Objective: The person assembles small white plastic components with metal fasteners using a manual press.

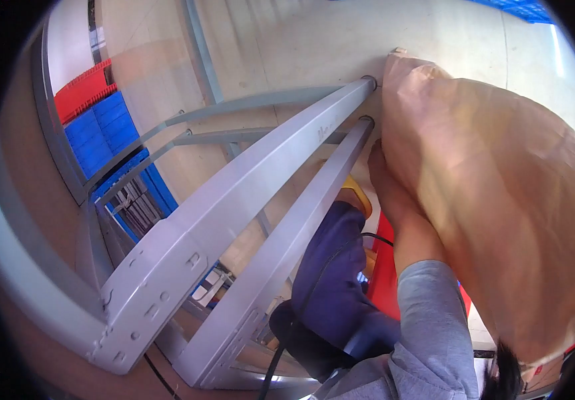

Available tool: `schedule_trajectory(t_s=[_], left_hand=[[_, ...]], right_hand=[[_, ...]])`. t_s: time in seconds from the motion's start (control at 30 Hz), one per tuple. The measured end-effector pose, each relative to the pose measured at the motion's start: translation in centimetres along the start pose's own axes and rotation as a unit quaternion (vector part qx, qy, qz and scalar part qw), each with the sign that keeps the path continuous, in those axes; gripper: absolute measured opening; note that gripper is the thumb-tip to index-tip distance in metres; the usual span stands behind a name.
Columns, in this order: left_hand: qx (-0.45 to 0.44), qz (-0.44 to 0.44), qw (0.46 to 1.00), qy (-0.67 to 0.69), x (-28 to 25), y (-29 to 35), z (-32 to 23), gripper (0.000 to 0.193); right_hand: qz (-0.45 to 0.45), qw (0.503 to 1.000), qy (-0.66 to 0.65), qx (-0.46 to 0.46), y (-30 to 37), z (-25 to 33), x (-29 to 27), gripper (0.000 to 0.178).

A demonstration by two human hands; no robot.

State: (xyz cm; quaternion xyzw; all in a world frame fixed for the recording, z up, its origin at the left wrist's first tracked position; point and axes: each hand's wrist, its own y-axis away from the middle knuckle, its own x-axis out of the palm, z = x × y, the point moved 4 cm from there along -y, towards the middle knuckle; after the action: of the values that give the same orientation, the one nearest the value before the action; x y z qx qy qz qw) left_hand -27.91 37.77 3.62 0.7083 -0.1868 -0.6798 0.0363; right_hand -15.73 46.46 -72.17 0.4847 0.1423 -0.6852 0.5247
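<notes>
Right of the grey metal frame [234, 193] | we see the large, creased brown paper [501, 193] bulging over the right side of the view | our left grip [377, 159] is at its left edge, fingers mostly hidden, so we cannot tell how far closed | our right grip is out of sight, its hold unknown

The paper [494, 180] is plain tan, the frame [241, 183] pale grey, the trousers [347, 293] navy.
</notes>
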Motion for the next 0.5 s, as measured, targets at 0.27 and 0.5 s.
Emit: schedule_trajectory(t_s=[0.27,0.5], left_hand=[[-0.007,0.055,0.998,0.004,0.6,-1.6,0.3,0.092],[0.009,0.062,0.998,0.006,1.0,-4.3,-1.5,0.089]], right_hand=[[0.078,0.996,-0.052,-0.008,2.4,-1.8,3.2,0.02],[0.119,0.991,-0.06,0.01,5.2,-0.1,1.5,0.02]])
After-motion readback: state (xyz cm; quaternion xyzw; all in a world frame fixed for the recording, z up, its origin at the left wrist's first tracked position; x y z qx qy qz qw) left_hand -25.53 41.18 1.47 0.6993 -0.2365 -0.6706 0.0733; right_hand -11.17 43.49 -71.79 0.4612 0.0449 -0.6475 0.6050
